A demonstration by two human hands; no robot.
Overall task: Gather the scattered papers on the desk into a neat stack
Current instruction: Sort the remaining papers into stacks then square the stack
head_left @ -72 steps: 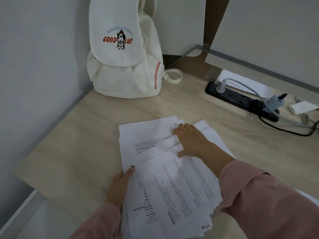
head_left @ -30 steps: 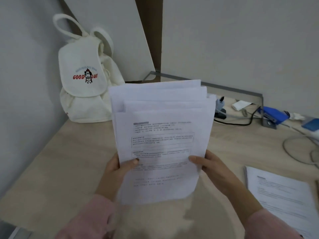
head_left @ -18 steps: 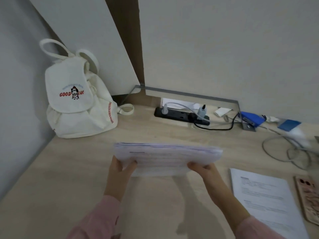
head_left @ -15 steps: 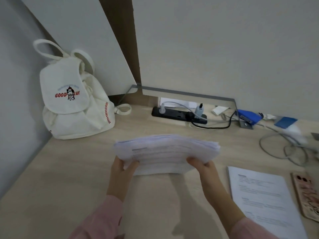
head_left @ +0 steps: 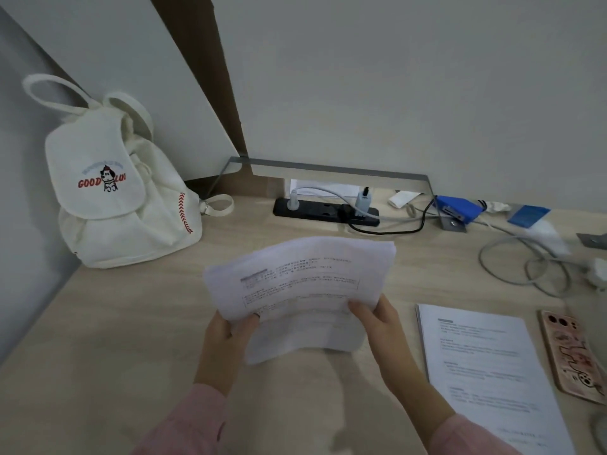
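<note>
Left hand (head_left: 226, 336): grips the sheaf's lower left edge, thumb on top. Right hand (head_left: 377, 318): grips the lower right edge. Sheaf of papers (head_left: 302, 280): frame centre, above the desk (head_left: 115, 339), bowed, long axis running up-frame, heading end toward the wall. Second stack (head_left: 483, 362): flat, lower right.

Only my backpack (head_left: 108, 192) can be read.
Its flap says "GOOD LUC" in red, either side of a small dog drawing; the arched line above is too small, and print on the sheets (head_left: 295, 284) I hold and the desk stack (head_left: 483, 366) is blurred.
</note>
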